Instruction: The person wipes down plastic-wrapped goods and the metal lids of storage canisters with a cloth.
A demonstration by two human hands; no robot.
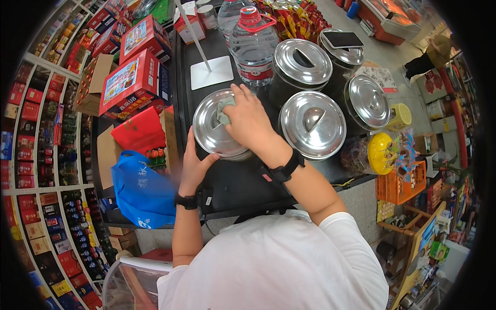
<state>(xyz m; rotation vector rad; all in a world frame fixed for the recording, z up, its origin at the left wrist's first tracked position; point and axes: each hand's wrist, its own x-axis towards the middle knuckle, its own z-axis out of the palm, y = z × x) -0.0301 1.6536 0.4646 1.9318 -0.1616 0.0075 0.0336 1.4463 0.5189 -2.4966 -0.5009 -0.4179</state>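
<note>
A round, shiny metal lid (209,135) tops a canister on the black table (244,186) in front of me. My right hand (248,116) presses a grey-green cloth (225,108) onto this lid, beside its raised grip. At the near left rim, my left hand (195,164) steadies the canister with its thumb and fingers spread around the edge. Three more canisters with similar lids, a near one (313,124), a far one (303,61) and a right one (369,101), stand to the right of my right hand. Most of the canister bodies are hidden under their lids.
A smartphone (343,39) lies on another lidded canister. Large water bottles (254,50) and a white stand base (212,73) are behind. Drink cartons (131,85) and a blue bag (141,193) crowd the left. A yellow-lidded jar (379,153) stands right; a person (430,56) is farther off.
</note>
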